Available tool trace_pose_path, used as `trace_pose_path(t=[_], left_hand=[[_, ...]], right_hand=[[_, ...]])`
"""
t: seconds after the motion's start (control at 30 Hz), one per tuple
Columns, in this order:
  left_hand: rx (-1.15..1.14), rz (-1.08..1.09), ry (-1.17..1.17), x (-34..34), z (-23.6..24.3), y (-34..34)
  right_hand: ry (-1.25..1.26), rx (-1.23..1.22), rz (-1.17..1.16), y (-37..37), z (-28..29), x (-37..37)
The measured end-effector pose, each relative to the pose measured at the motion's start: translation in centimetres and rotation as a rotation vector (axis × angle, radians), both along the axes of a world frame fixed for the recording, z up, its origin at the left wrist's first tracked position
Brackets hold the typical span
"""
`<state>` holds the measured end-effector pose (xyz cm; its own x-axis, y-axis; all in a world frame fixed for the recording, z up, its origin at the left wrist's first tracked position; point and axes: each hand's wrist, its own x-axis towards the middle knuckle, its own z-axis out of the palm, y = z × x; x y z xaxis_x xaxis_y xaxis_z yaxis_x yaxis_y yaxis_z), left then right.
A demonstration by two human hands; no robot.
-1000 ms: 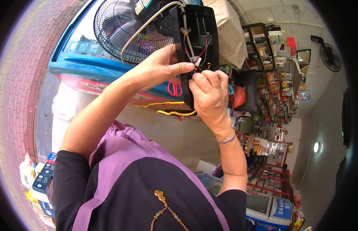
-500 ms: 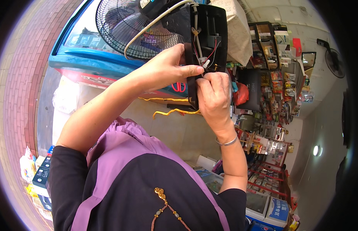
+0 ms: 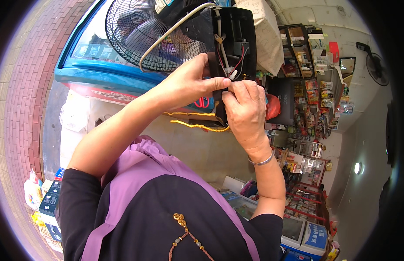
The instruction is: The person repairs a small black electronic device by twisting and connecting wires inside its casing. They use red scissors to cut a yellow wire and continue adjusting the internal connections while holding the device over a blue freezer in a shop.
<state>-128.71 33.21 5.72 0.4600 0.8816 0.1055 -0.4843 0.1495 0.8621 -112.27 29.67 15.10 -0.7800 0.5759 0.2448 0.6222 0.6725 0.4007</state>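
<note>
A: Where to look first?

B: Just past twelve. Find the black housing (image 3: pixel 244 28) there, open face in view, with both hands on or beside its lower half.

A: See anything inside?

B: Yes. Note a pale cable (image 3: pixel 219 27) along its nine o'clock wall, thin red and grey wires, and a white connector (image 3: pixel 232 75) just above the left thumb.

A: How about the left hand (image 3: pixel 189 85)?

B: Closed on the housing's nine o'clock side, thumb laid across the edge and pointing to three, fingers partly hidden behind.

A: And the right hand's (image 3: pixel 247 104) grip?

B: Curled up close at the housing's lower end, almost touching that thumb. Cannot tell whether holding anything, with fingertips out of sight. Wearing a bracelet (image 3: pixel 262 161), toward four.

A: Now name the surroundings.

B: Toward eleven, see a fan (image 3: pixel 145 35) over a blue freezer (image 3: pixel 119 69). Just above centre, spot red scissors (image 3: pixel 203 102); at the centre, yellow cords (image 3: pixel 197 126) below the housing. At two, look for a red bag (image 3: pixel 273 106), then packed shelves (image 3: pixel 313 95) beyond. Near eight, find boxes (image 3: pixel 50 202).
</note>
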Motion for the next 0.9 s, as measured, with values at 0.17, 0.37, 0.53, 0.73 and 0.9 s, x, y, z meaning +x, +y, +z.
trace_pose_path(t=[0.17,0.37,0.53,0.73,0.9], left_hand=[[-0.004,-0.006,-0.032,-0.3,0.5,-0.3],[-0.064,0.078,-0.137,-0.4,1.4,-0.5],[-0.009,0.101,-0.148,0.6,0.7,0.0],[-0.068,0.085,-0.156,1.4,0.7,-0.1],[-0.112,0.124,-0.150,2.2,0.9,-0.3]], right_hand=[[-0.071,-0.021,-0.059,-0.5,0.3,-0.2],[0.016,0.018,-0.017,-0.7,0.1,0.3],[0.059,0.102,-0.112,-1.4,-0.2,0.5],[0.489,0.118,-0.307,-6.2,-2.3,0.5],[0.640,0.067,-0.533,-7.1,-4.3,-1.0]])
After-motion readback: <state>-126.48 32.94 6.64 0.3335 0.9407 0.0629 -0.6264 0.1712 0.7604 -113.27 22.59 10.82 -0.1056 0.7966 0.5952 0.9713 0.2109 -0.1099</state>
